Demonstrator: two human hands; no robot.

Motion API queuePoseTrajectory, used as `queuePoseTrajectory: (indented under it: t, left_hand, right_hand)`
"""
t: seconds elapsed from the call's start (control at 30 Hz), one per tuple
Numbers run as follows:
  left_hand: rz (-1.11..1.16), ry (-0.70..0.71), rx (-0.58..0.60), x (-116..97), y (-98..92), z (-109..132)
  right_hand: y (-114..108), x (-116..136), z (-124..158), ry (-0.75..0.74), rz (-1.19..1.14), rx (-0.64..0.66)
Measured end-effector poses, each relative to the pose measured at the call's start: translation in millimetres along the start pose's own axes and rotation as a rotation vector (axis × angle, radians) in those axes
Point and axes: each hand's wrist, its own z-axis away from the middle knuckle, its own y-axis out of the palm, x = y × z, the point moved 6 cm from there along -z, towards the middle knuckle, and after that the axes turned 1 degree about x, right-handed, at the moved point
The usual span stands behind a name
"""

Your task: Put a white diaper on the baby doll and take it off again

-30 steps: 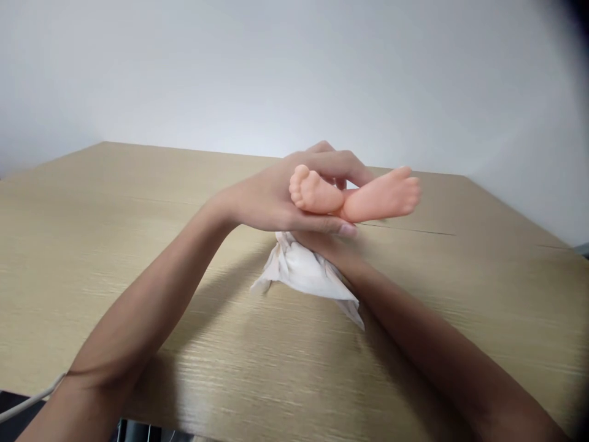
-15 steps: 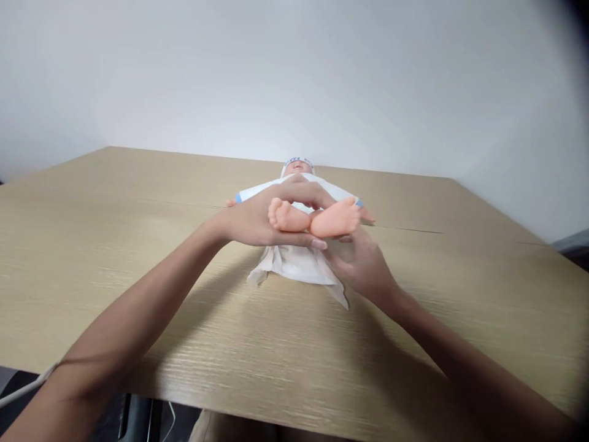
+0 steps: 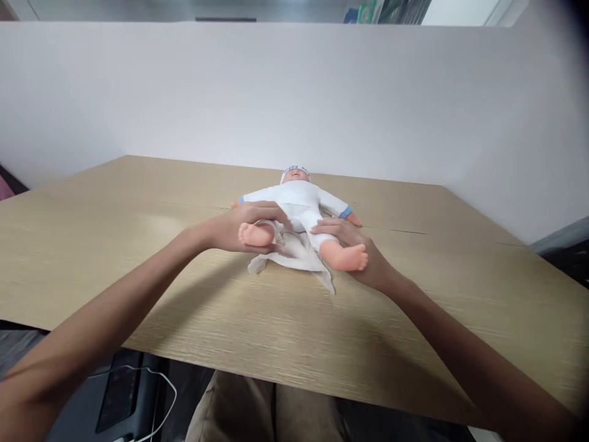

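A baby doll (image 3: 298, 201) in a white suit and cap lies on its back on the wooden table (image 3: 138, 258), feet toward me. A crumpled white cloth (image 3: 294, 253) lies under its legs. My left hand (image 3: 239, 228) is closed around the doll's leg on my left, just above the bare foot (image 3: 252, 234). My right hand (image 3: 356, 248) holds the doll's other leg from the side, fingers curled over the shin, with the bare foot (image 3: 350, 258) resting against it.
A white partition wall stands behind the table. Under the near table edge I see my lap, a dark box and a white cable (image 3: 156, 399) on the left.
The doll's legs, held crossed and raised in my left hand, have come down and apart. My right hand came out from under the doll and took one leg. The view tilted up.
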Motion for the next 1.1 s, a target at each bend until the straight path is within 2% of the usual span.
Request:
queuePoseTrajectory:
  t: [0.13,0.27,0.37,0.57,0.7,0.8,0.87,0.97,1.1]
  left_hand:
    - [-0.114,0.057,0.043,22.0,3.6,35.1]
    - [-0.096,0.066,0.085,43.3,24.7,60.7]
    - [-0.099,0.082,0.102,51.0,38.9,69.7]
    - [-0.081,0.09,0.131,54.1,47.2,67.4]
    - [-0.034,-0.016,0.187,52.5,42.8,64.8]
    - [0.005,-0.125,0.199,47.0,41.1,63.8]
    - [0.007,-0.196,0.165,43.7,45.1,61.4]
    - [-0.098,-0.279,0.037,42.7,57.1,54.1]
    - [-0.346,-0.247,-0.059,43.2,71.4,40.5]
  right_hand:
    - [2.8,-13.6,21.6,-0.094,0.132,0.083]
    - [16.9,-31.0,35.8,-0.111,0.237,0.123]
    - [21.5,-36.0,41.6,-0.135,0.248,0.113]
    - [12.4,-47.1,46.2,-0.019,0.135,0.192]
    - [3.0,-45.2,41.1,0.066,0.07,0.249]
    - [8.3,-27.7,35.2,0.139,0.121,0.241]
    - [19.4,-11.4,33.5,0.15,0.252,0.209]
    - [38.2,6.7,34.3,0.113,0.46,0.116]
    - [48.7,4.0,31.3,0.11,0.537,0.053]
